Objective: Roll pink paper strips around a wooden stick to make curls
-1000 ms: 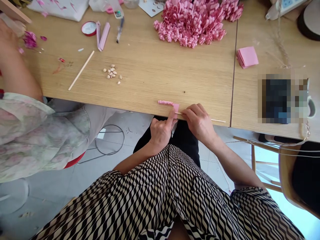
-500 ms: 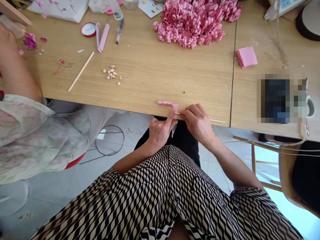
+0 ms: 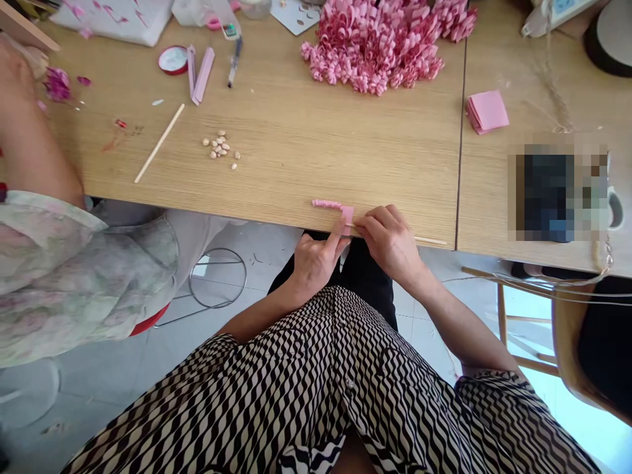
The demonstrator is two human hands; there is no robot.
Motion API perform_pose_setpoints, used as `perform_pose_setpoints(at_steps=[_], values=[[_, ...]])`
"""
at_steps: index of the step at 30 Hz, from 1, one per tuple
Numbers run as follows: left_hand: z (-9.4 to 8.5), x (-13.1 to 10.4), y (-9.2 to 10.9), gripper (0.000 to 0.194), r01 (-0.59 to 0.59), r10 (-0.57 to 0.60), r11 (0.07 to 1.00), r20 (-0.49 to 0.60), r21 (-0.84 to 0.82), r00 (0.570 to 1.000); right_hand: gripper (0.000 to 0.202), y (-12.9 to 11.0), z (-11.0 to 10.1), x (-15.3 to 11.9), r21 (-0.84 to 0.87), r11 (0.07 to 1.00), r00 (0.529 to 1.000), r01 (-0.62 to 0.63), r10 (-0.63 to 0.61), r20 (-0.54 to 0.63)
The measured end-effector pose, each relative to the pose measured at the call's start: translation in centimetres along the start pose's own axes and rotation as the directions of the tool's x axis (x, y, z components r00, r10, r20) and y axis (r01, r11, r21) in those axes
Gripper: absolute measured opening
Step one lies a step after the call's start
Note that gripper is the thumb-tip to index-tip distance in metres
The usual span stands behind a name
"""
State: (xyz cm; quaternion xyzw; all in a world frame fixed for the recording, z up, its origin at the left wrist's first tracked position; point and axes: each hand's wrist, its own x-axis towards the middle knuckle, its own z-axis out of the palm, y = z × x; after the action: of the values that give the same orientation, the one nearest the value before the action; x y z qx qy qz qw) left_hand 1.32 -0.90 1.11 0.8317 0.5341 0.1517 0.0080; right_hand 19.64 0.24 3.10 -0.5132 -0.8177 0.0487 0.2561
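Note:
At the near edge of the wooden table (image 3: 316, 151), my right hand (image 3: 390, 240) pinches a thin wooden stick (image 3: 429, 240) that lies along the edge. A pink paper strip (image 3: 330, 205) is partly wound on the stick's left end, its curled part lying on the table. My left hand (image 3: 316, 260) sits just below the edge with its index finger pressing the pink paper at the stick.
A big heap of curled pink paper pieces (image 3: 390, 39) lies at the far middle. A stack of pink paper squares (image 3: 488, 110) is at the right. Another stick (image 3: 158, 143), small seeds (image 3: 220, 145) and a red lid (image 3: 172, 59) lie left, beside another person's arm (image 3: 29, 138).

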Motion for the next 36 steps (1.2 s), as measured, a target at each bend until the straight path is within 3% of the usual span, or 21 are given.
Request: perform_pose_setpoints(at_steps=[6,13,22,27,31,36], values=[[-0.2,0.1,0.1,0.055,-0.002,0.003,1.0,0.041,-0.009,0.999,0.024,0.0,-0.1,0.2,-0.004,1.0,0.999,0.003,-0.003,0.038],[-0.5,0.5,0.0,0.058,0.059,-0.059,0.996,0.008,-0.072,0.998,0.024,-0.1,-0.3,1.0,-0.074,0.997,0.995,0.025,-0.017,0.099],[-0.4,-1.0,-0.5,0.047,-0.021,0.017,0.998,-0.077,-0.054,0.997,0.025,-0.2,0.1,0.8,-0.093,0.995,0.998,0.034,-0.028,0.063],[-0.5,-0.3,0.1,0.05,0.0,0.0,1.0,-0.013,-0.023,1.0,0.027,0.1,0.1,0.7,-0.037,0.999,0.998,0.028,-0.026,0.054],[-0.9,0.7,0.4,0.054,0.04,-0.04,0.999,0.053,-0.007,0.998,0.025,0.3,-0.2,0.5,0.055,0.998,1.0,-0.005,0.006,-0.017],[-1.4,0.7,0.3,0.055,0.006,-0.007,1.0,0.086,0.013,0.996,0.023,0.1,-0.4,-0.2,0.03,1.0,0.999,-0.007,0.008,-0.041]])
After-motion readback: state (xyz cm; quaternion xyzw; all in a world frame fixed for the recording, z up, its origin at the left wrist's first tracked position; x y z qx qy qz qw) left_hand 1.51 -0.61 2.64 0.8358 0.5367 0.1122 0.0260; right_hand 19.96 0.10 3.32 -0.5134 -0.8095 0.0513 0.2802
